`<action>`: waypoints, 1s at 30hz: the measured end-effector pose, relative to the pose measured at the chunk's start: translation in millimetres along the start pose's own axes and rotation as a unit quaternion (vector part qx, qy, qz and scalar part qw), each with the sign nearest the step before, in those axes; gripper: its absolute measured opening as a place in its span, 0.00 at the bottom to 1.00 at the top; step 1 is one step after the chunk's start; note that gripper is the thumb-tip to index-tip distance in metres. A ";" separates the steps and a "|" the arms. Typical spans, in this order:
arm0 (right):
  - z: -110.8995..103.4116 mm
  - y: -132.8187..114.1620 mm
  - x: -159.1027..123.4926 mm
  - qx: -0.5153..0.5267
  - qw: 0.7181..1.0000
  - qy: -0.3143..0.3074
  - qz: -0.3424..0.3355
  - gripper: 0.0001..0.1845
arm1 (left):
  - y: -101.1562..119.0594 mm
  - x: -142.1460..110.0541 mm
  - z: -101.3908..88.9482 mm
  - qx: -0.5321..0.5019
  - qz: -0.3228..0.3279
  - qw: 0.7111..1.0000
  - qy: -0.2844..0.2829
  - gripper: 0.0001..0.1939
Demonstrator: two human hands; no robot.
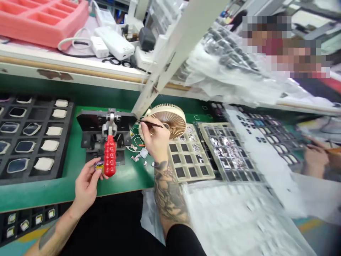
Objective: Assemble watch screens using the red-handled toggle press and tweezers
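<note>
My left hand (pixel 87 179) is closed on a small squarish watch-like part (pixel 99 167) with yellow showing inside. It is just left of the red handle (pixel 110 156) of a black toggle-clamp press (pixel 92 122), which stands on the green bench mat. My right hand (pixel 157 140) pinches slim dark tweezers (pixel 151 123), pointing left beside the press. That hand is in front of a cream round fan (pixel 176 121). Small white scraps (pixel 135 157) and clear pieces lie on the mat between the press and my right forearm.
A black tray (pixel 68 142) of watch-like parts and white pads stands at left. Two compartment trays, one cream (pixel 213 174) and one clear (pixel 226 177), lie right. A slanting white post (pixel 170 60) crosses the bench. Another person's hand (pixel 315 160) shows far right.
</note>
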State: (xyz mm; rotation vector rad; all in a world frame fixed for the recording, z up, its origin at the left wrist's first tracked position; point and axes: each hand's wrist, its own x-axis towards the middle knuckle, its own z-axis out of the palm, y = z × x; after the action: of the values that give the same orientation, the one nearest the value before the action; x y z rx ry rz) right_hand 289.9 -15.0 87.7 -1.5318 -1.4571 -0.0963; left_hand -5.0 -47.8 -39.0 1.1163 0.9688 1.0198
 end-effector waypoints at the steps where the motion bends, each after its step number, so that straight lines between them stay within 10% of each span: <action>1: 9.6 1.0 0.3 0.005 0.998 0.062 0.003 0.07 | -3.7 -1.0 -0.5 0.016 -0.001 1.000 0.001 0.26; 5: 6.8 1.0 -42.7 0.002 0.990 0.132 0.040 0.08 | -6.2 -4.0 -6.9 0.049 -0.008 0.999 0.007 0.32; 13: -45.4 11.4 -180.5 -0.164 0.971 0.010 0.174 0.19 | 14.7 10.0 10.2 0.061 -0.053 0.991 -0.110 0.25; 21: -68.4 -21.8 -194.3 -0.272 0.920 -0.139 0.247 0.28 | 2.6 -1.3 35.7 0.127 -0.064 0.967 -0.213 0.26; 25: -150.4 -13.4 -187.0 -0.332 0.889 -0.096 0.300 0.18 | 6.4 -2.6 32.5 0.170 -0.061 0.961 -0.208 0.29; 30: -294.7 53.0 -193.1 -0.483 0.684 -0.120 0.534 0.18 | 8.7 -0.1 35.6 0.173 -0.049 0.959 -0.219 0.29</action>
State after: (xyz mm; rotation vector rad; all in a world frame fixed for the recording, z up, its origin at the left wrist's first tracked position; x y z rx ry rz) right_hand 437.3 -339.3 86.1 -3.1605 -0.3602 0.0647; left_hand 27.8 -55.0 -24.3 1.4902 0.8455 0.4955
